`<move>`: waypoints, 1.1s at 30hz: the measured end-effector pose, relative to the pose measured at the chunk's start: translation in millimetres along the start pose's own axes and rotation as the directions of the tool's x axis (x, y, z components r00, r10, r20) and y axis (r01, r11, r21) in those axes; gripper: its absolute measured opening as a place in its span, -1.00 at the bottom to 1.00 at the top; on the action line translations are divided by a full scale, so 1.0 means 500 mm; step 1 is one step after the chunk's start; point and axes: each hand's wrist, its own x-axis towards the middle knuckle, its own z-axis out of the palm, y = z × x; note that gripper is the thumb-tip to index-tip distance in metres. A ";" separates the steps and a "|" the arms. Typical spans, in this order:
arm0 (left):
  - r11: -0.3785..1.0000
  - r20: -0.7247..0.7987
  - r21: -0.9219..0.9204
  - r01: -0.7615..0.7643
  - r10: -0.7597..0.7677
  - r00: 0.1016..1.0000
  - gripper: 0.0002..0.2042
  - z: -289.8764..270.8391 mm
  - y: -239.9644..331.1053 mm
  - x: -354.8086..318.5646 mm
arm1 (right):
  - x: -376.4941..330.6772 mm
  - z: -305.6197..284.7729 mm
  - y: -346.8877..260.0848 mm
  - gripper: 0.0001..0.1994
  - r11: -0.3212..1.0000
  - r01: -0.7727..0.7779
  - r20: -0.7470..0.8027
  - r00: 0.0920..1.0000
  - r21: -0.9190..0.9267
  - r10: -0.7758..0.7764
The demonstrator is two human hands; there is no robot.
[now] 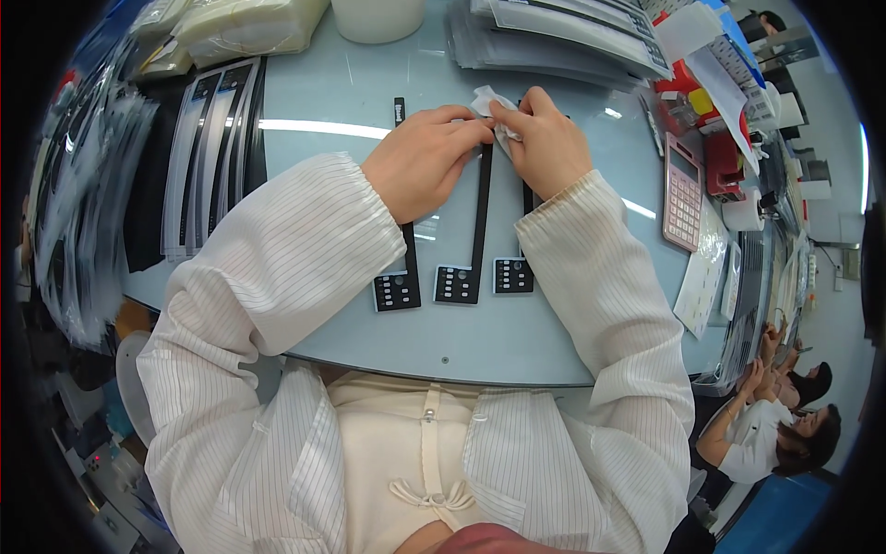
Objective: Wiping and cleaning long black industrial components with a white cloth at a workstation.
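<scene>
Three black L-shaped panel strips with small button-like windows lie side by side on the pale glass-topped table: a left strip (pixel 397 291), a middle strip (pixel 483 212) and a right strip (pixel 514 275). My left hand (pixel 425 162) rests over the left strip, its fingertips on the far end of the middle one. In my right hand (pixel 552 143) a crumpled white wipe (pixel 498 100) is pinched between thumb and fingers, at that same far end. My right hand and sleeve cover part of the right strip.
Stacked clear-and-black panels (pixel 217 138) lie at the left, beside hanging plastic film (pixel 83 203). Another panel stack (pixel 563 46) sits at the back. A pink calculator (pixel 683 189) and a sheet of small labels (pixel 703 268) lie right. Other people (pixel 766 434) sit further right.
</scene>
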 end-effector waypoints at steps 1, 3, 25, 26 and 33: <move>0.998 0.021 -0.038 0.040 -0.039 0.999 -0.75 -0.005 0.006 0.002 | 0.001 0.001 0.000 -0.68 1.000 -0.001 0.001 1.000 0.000 0.001; 0.994 0.044 -0.076 0.079 -0.076 0.996 -0.75 -0.005 0.009 0.003 | 0.003 0.004 0.000 -0.68 0.999 -0.051 -0.021 0.998 -0.017 0.051; 0.980 -0.060 -0.164 0.113 -0.124 0.990 -0.59 -0.009 -0.028 0.009 | 0.018 -0.036 0.012 -0.79 0.752 0.086 -0.183 0.982 0.654 0.047; 0.976 -0.080 -0.194 0.101 -0.119 0.990 -0.53 -0.008 -0.030 0.011 | 0.015 -0.027 0.012 -0.79 0.751 0.086 -0.183 0.982 0.655 0.048; 0.965 0.055 -0.244 0.098 -0.088 0.995 -0.40 0.000 -0.034 0.017 | 0.000 0.017 0.007 -0.74 0.942 0.236 -0.229 0.956 0.239 -0.181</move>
